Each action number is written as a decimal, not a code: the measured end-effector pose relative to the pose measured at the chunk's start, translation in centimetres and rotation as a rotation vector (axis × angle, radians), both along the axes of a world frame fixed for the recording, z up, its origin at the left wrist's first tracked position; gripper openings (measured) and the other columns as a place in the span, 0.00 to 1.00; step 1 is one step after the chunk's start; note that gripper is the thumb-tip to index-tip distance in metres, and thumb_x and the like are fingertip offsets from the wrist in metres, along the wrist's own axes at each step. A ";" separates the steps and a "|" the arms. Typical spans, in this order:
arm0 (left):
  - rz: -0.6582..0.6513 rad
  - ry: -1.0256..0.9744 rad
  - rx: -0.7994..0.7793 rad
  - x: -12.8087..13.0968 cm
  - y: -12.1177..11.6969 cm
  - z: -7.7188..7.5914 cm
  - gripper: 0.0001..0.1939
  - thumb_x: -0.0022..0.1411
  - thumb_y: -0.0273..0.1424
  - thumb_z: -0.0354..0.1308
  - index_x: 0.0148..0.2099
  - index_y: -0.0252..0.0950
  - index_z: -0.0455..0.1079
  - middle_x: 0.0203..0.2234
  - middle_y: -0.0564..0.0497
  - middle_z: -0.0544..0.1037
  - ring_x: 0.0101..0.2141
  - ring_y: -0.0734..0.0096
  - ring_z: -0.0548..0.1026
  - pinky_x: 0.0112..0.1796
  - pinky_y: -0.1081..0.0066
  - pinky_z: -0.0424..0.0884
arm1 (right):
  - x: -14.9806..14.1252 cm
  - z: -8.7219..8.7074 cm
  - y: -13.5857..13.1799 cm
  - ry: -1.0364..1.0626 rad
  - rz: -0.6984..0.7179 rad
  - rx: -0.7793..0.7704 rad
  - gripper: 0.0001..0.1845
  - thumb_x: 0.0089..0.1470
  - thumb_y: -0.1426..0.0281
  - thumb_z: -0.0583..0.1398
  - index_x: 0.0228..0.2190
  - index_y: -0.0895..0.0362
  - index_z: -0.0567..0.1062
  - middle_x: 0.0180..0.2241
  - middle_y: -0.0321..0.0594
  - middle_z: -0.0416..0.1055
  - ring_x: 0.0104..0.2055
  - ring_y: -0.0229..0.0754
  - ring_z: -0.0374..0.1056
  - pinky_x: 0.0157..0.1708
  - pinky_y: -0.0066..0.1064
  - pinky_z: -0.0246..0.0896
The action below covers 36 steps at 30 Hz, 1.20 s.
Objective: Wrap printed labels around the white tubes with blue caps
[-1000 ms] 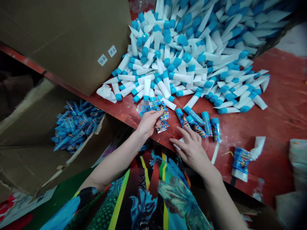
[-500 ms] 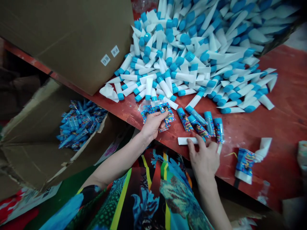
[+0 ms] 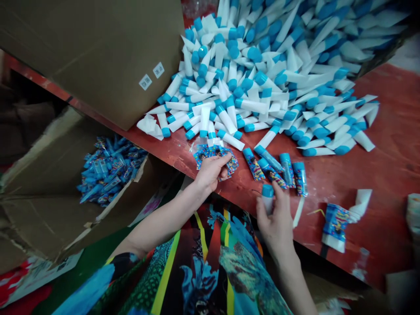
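Observation:
My left hand is closed, its thumb pressed on a few blue printed plastic sleeves at the table's near edge. More of these sleeves lie fanned out just beyond the fingers. In my right hand a small white tube is gripped between thumb and fingers, its blue cap facing up; the palm hides part of its body. Several tubes wearing printed sleeves lie right beyond that hand.
A large heap of white tubes with blue caps covers the back of the red table. A cardboard box stands at the left. Below it, an open carton holds sleeved tubes. A printed packet lies at right.
The white tube that lay flat under my right fingers is now raised in that hand, cap upward. My left hand has barely shifted, and the sleeves by its thumb sit slightly lower.

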<state>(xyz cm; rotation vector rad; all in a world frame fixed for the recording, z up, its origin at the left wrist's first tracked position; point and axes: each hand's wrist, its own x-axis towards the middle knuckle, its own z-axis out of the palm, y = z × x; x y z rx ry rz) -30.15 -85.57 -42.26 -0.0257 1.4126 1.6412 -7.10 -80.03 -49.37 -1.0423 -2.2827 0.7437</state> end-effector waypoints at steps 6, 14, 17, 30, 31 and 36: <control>-0.019 0.120 -0.068 0.6 0.2 0.0 0.26 0.76 0.30 0.69 0.24 0.36 0.68 0.12 0.56 0.65 0.15 0.79 0.61 0.23 0.71 0.52 | -4.4 2.6 -0.6 0.127 0.213 -0.142 0.34 0.75 0.57 0.60 0.76 0.52 0.70 0.69 0.56 0.79 0.62 0.62 0.82 0.62 0.58 0.83; -0.028 0.234 -0.055 0.1 -0.5 0.3 0.27 0.76 0.28 0.69 0.23 0.37 0.67 0.11 0.57 0.64 0.15 0.80 0.59 0.23 0.71 0.51 | -7.1 3.2 0.9 -0.068 0.337 -0.108 0.35 0.75 0.58 0.58 0.78 0.46 0.70 0.66 0.52 0.79 0.67 0.68 0.79 0.60 0.59 0.84; -0.021 0.216 -0.051 0.0 -0.5 0.0 0.25 0.77 0.30 0.68 0.25 0.37 0.68 0.12 0.57 0.64 0.15 0.80 0.59 0.23 0.71 0.52 | -7.6 3.1 0.7 -0.072 0.269 -0.069 0.34 0.75 0.58 0.57 0.77 0.46 0.72 0.63 0.53 0.80 0.67 0.69 0.79 0.61 0.60 0.83; -0.144 0.115 0.018 -0.3 -0.3 -0.7 0.25 0.80 0.36 0.67 0.28 0.36 0.70 0.13 0.57 0.67 0.14 0.82 0.62 0.21 0.76 0.54 | -8.8 0.9 1.9 0.236 0.260 -0.043 0.25 0.71 0.58 0.63 0.64 0.49 0.80 0.59 0.53 0.86 0.55 0.64 0.85 0.58 0.60 0.85; -0.168 0.110 0.032 -0.2 -0.4 -0.8 0.26 0.79 0.36 0.69 0.27 0.35 0.70 0.14 0.57 0.68 0.15 0.82 0.62 0.21 0.76 0.54 | -8.9 1.0 1.9 0.236 0.252 -0.048 0.24 0.71 0.58 0.63 0.64 0.49 0.80 0.58 0.53 0.86 0.55 0.64 0.85 0.58 0.60 0.85; -0.136 0.081 0.089 0.8 -0.1 -0.8 0.23 0.74 0.32 0.73 0.26 0.34 0.71 0.15 0.57 0.69 0.17 0.82 0.64 0.22 0.77 0.56 | -9.8 2.5 2.2 0.213 0.187 -0.127 0.21 0.68 0.55 0.64 0.57 0.50 0.81 0.54 0.54 0.86 0.52 0.65 0.84 0.54 0.60 0.85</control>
